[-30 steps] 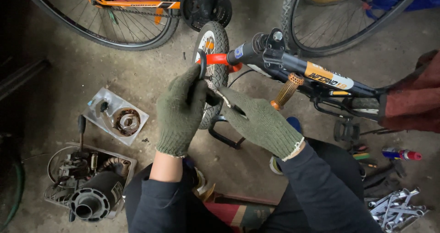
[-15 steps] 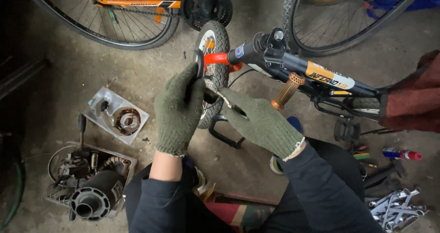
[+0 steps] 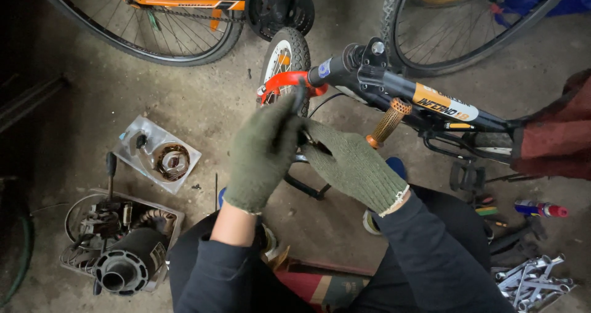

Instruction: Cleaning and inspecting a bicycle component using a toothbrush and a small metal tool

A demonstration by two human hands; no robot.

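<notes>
Both gloved hands together just below the small bike's red fork (image 3: 284,81). Left hand (image 3: 263,150) closed around a dark lever-like part (image 3: 300,98) at the fork; right hand (image 3: 352,165) touching it from the right, pinching something small, can't tell what. Front wheel (image 3: 284,53) directly above the fork, orange grip (image 3: 388,122) right of it.

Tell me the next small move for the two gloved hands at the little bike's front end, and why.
Probably steady the handlebar with the right hand while the left hand works the dark lever end it grips by the red fork. Both hands meet there, over the small front wheel; the part between them is hidden, so keep it slow.
</notes>
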